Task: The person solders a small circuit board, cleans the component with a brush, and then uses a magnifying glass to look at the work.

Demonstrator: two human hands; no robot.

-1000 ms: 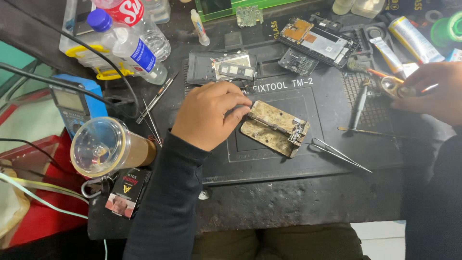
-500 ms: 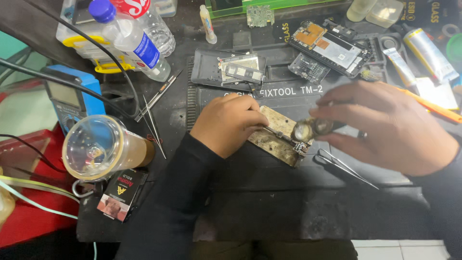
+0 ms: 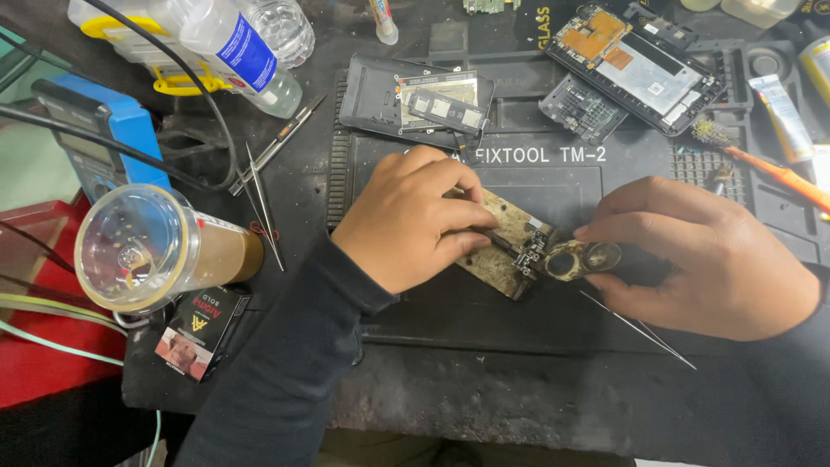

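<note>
small circuit board (image 3: 529, 249) sat clamped at the end of a worn tan holder plate (image 3: 500, 227), on the black work mat (image 3: 553, 186) mid-surface; judged light, stiff, thin and fragile, with tiny exposed parts on top, so best taken by its edges or left in the holder, never pressed on the face; left hand (image 3: 406, 220) lay over the near end of the plate, grip closed narrow on a thin dark tool (image 3: 494, 235) whose tip reached toward the board; right hand (image 3: 709, 259) pinched a small brass-coloured round tin (image 3: 581, 259) between fingertips, just beside the board, touching or nearly so, could not tell which; the tin looked light, rigid, grimy, maybe slippery from residue; the board looked dark with small metallic bits, much smaller than the plate; plate surface was stained and pitted; fine tweezers (image 3: 640, 329) lay on the mat near the right hand, apart from it; a second pair of tweezers (image 3: 264, 203) lay left of the mat; opened phone (image 3: 635, 65) and a dark phone back cover (image 3: 415, 99) rested at the far edge; clear plastic cup (image 3: 156, 251) on its side at left; plastic bottle (image 3: 238, 47) and blue meter (image 3: 104, 143) further left; orange-handled brush (image 3: 761, 164) at right.
</note>
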